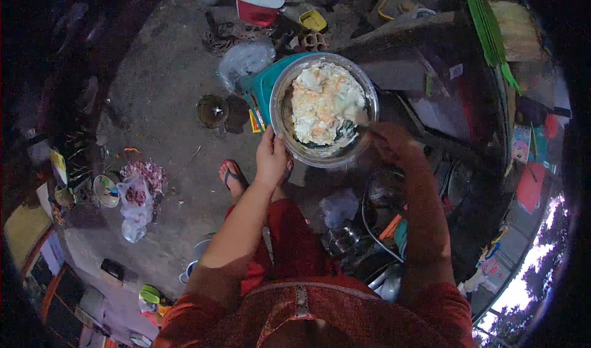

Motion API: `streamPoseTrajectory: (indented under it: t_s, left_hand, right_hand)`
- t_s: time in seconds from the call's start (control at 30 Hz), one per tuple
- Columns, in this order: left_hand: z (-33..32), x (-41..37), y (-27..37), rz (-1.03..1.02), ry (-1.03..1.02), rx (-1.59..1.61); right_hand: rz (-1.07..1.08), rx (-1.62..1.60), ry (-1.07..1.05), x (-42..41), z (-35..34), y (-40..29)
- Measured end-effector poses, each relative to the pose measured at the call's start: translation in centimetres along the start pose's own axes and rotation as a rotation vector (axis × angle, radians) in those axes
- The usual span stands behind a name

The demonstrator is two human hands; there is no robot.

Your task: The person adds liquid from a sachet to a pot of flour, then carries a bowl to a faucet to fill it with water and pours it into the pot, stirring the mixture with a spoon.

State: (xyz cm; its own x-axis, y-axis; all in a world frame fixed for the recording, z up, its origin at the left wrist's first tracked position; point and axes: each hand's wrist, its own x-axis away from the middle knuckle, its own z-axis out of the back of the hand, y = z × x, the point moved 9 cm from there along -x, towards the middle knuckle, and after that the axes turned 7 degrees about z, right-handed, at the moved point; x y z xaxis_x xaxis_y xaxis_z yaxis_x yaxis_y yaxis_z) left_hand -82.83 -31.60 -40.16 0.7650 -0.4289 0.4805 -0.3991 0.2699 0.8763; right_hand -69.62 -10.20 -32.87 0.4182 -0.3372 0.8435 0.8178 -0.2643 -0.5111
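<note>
A round metal bowl (278,112) holds a thick, lumpy white mixture (323,98) with pale orange patches. Dark streaks show through the mixture at the bowl's lower right. My left hand (271,156) grips the bowl's lower left rim, thumb on top. At the right side of the rim, my right hand (395,145) is curled with its fingers towards the mixture. Shadow and blur hide whether a utensil is in it. Beneath the bowl, a teal plastic surface (263,87) shows on the left.
A clear plastic bag (249,59) and yellow packet (255,120) lie by the teal surface. A small round vessel (213,111) stands on the floor. Left are peelings (147,172) and a filled bag (136,205). Metal pots (344,239) sit at lower right; green leaves (487,29) hang upper right.
</note>
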Motion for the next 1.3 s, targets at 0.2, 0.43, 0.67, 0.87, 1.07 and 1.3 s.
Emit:
streamPoseTrajectory:
  t_s: [0.2,0.43,0.67,0.87,1.07,1.3]
  left_hand:
    - [-0.9,-0.2,0.0,0.003,0.023,0.024]
    - [0.4,-1.1,-2.4,0.053,0.014,-0.008]
    - [-0.7,-1.3,-2.8,0.150,-0.015,0.062]
    - [-0.5,-0.9,-0.2,0.089,-0.011,-0.013]
    - [1.2,-3.1,-1.4,-0.037,0.074,-0.083]
    - [2.7,-6.2,2.3,-0.110,0.199,-0.232]
  right_hand:
    - [0.556,0.511,0.120,-7.3,-0.4,1.9]
    - [0.502,1.255,-0.178,-5.7,-8.5,0.6]
    - [0.852,1.001,-0.163,-4.7,-4.8,-4.7]
    - [0.376,1.222,-0.036,-8.6,-8.0,1.0]
    - [0.809,1.225,0.092,0.5,-3.2,-5.1]
    - [0.861,1.573,0.468,-1.3,-2.2,-8.2]
